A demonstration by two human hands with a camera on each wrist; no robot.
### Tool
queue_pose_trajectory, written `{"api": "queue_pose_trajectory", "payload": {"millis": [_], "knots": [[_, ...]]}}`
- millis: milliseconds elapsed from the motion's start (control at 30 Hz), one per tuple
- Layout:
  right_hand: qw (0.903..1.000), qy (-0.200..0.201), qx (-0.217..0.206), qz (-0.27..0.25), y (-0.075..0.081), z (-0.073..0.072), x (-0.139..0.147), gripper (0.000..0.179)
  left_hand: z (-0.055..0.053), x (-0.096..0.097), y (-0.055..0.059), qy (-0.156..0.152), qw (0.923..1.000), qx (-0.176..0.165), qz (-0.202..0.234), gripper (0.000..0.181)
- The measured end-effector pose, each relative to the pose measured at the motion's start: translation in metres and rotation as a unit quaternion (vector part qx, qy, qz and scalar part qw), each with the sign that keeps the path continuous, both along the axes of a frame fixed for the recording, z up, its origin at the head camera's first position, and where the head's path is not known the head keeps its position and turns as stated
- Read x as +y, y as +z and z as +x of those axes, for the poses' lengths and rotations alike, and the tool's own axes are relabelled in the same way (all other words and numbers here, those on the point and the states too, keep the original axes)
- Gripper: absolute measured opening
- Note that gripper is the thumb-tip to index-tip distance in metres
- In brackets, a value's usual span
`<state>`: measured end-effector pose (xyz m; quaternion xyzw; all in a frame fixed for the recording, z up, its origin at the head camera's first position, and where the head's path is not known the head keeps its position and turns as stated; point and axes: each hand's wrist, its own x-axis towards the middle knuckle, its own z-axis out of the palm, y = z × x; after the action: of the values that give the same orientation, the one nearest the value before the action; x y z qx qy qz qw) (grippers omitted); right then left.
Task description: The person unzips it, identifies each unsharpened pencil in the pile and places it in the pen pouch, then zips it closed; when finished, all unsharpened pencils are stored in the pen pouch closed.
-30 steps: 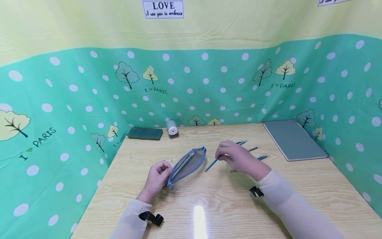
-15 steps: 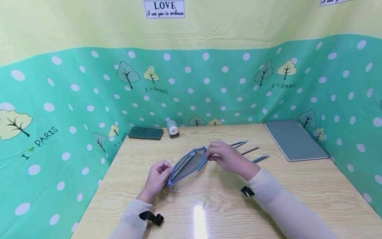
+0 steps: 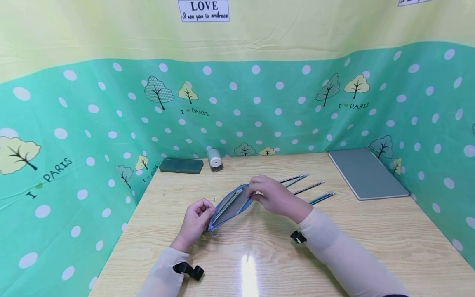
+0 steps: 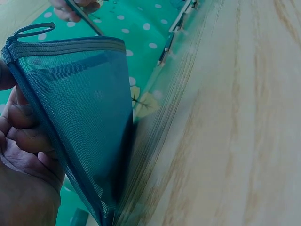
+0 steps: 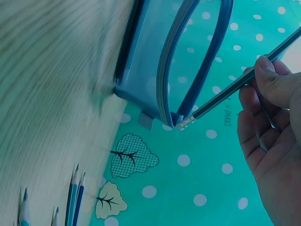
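My left hand (image 3: 196, 218) grips the near left end of a blue mesh zip pencil pouch (image 4: 84, 94), fingers curled at its zipped edge. The pouch's mouth gapes, and pencils (image 3: 228, 205) lie inside it. Between thumb and fingers, my right hand (image 3: 272, 196) pinches a dark pencil (image 5: 223, 94) with a white eraser end. In the head view this pencil slants over the mouth's right side. The right wrist view has its eraser end by the zip's far corner. Right of the pouch, several loose pencils (image 3: 322, 199) lie on the table, partly behind my right hand.
A dark green flat case (image 3: 181, 166) lies at the back left. Beside it is a pale green and white cylindrical object (image 3: 215, 160). A grey notebook (image 3: 367, 174) occupies the back right of the wooden table (image 3: 208, 264). A dotted cloth (image 3: 256, 111) hangs around.
My right hand has moved left, carrying the pencil from above the table to the pouch's mouth. My left hand and the pouch stay almost still.
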<state>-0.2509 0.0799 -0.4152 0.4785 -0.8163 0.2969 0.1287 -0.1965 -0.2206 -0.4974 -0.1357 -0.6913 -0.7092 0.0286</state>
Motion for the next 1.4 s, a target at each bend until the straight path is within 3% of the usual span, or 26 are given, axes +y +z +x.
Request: {"api": "queue_pose_trajectory", "payload": {"millis": [367, 800, 1400], "knots": [[0.9999, 0.015, -0.002, 0.003, -0.008, -0.002, -0.01, 0.023, -0.001, 0.0, 0.0, 0.004, 1.0, -0.001, -0.006, 0.011], [0.9998, 0.0, -0.005, 0.022, -0.021, -0.01, -0.015, 0.022, -0.002, 0.001, -0.001, -0.001, 1.0, 0.009, -0.003, 0.01], [0.9877, -0.047, 0.118, 0.092, -0.041, -0.013, -0.041, 0.014, 0.0, 0.002, 0.0, -0.002, 0.9999, 0.011, -0.011, 0.011]]}}
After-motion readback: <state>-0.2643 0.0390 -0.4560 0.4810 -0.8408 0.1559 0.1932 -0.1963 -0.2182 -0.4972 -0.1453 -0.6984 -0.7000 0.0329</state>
